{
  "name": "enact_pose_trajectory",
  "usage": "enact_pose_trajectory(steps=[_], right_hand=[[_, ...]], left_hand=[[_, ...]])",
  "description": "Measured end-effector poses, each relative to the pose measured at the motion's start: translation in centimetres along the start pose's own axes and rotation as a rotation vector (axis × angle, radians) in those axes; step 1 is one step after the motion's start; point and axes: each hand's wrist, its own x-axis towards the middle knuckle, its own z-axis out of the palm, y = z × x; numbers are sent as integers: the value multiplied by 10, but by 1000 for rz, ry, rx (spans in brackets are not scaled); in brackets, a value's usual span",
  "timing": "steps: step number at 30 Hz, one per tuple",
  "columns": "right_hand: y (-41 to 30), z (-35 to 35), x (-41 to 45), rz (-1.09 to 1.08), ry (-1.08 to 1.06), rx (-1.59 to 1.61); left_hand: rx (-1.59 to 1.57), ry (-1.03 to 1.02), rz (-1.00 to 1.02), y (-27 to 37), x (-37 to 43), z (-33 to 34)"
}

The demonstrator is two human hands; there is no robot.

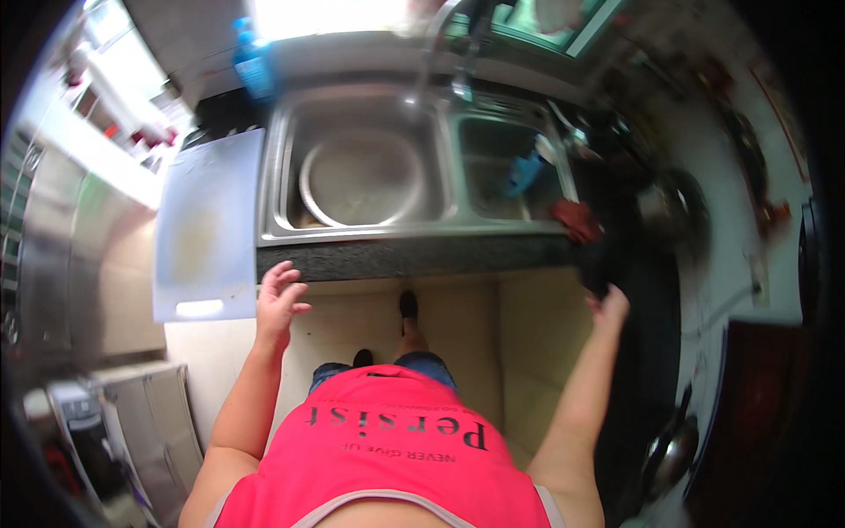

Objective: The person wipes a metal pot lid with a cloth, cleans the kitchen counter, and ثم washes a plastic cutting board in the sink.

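Observation:
My left hand (280, 300) is raised with its fingers apart and empty, just right of the handle end of a white plastic cutting board (228, 178). The board lies left of a stainless steel double-bowl sink (356, 232). A round metal basin (360, 178) sits in the large left bowl. In the smaller right bowl lies a blue item (525, 173), blurred. My right hand (607, 307) is at the counter's front edge, its fingers bent against something dark; blur hides whether it grips this. Beyond it, a reddish-brown cloth (577, 221) lies at the sink's right corner.
A faucet (465, 59) rises behind the sink, and a blue bottle (253, 66) stands at its back left. Blurred metal cookware (673, 198) is on the dark counter at right. More pans (673, 449) are lower right. A cabinet (148, 422) stands lower left.

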Motion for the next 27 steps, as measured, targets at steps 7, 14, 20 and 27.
enact_pose_trajectory(steps=[7, 14, 20, 27], right_hand=[[-4, -100, 178, -19, 137, 17], [-59, -76, 192, 73, 1042, -435], [-82, 178, 58, -744, 32, -392], [-1, 408, -153, -998, -1306, -649]], left_hand=[[170, 913, 93, -56, 20, -150], [-830, 713, -247, -80, 25, -143], [-960, 710, 15, -94, 44, -161], [-751, 436, 202, -7, 26, -131]])
